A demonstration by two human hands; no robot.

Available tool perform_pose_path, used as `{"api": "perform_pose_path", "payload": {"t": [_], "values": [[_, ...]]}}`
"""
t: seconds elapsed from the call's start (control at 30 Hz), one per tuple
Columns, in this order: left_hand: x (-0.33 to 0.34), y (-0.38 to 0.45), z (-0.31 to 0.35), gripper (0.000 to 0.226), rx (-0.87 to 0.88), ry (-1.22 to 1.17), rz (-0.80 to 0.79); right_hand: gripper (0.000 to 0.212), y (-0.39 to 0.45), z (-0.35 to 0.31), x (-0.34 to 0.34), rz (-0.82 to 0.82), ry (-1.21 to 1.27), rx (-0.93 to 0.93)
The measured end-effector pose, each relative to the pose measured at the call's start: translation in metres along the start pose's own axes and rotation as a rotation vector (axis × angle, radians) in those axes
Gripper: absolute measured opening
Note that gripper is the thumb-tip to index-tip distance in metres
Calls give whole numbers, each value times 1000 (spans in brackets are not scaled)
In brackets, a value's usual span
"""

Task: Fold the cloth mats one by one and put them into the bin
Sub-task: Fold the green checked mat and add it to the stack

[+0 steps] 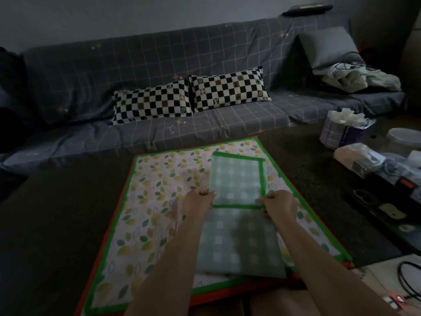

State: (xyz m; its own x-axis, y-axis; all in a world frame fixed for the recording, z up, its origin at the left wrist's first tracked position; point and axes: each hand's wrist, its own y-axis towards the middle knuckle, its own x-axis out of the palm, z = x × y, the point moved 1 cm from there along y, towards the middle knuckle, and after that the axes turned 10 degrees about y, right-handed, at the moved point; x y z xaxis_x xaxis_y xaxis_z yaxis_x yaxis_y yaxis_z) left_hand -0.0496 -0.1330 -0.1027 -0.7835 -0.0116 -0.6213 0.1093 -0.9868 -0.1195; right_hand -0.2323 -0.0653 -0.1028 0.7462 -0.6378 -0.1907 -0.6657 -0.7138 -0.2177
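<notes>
Head view, dim. Green checked mat [237, 179] sits at centre on the leaf-print mat [159, 190], half-folded, its green-edged flap lying toward 12 o'clock. My left hand [200, 201] pinches the flap's edge at 9 o'clock, right hand [279, 205] pinches it at 3; fingers curled on cloth both sides. To fold well I'd keep both grips level, line the green borders up, then press the crease flat. Probably more mats stacked under the leaf one; orange edges show, hard to tell. Bin not in view.
</notes>
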Motion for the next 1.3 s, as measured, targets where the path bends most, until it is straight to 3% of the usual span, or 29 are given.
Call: {"api": "perform_pose_path", "payload": {"t": [0.2,0.37,0.5,0.6,0.87,1.03,1.13,1.3], "values": [[-10,-9,-13,14,-77,-241,49,12,9,-3,3,-77,127,-12],[-12,-17,-20,17,-54,-292,67,13,12,-3,-1,-151,290,25],[-16,-18,-20,25,-28,-318,-4,12,12,-6,-6,-245,316,47],[-21,-19,-18,30,-130,-390,-82,10,11,-7,-11,-296,364,72],[-34,-32,-28,56,-81,-462,-162,36,4,-9,-27,-389,528,149],[-45,-46,-29,57,37,-217,-122,31,1,-8,-39,-464,346,96],[-46,-50,-30,56,167,-94,-156,38,-4,-12,-44,-502,-25,-91],[-40,-55,-33,39,271,70,-166,19,-7,-8,-44,-521,-230,-212]]}}
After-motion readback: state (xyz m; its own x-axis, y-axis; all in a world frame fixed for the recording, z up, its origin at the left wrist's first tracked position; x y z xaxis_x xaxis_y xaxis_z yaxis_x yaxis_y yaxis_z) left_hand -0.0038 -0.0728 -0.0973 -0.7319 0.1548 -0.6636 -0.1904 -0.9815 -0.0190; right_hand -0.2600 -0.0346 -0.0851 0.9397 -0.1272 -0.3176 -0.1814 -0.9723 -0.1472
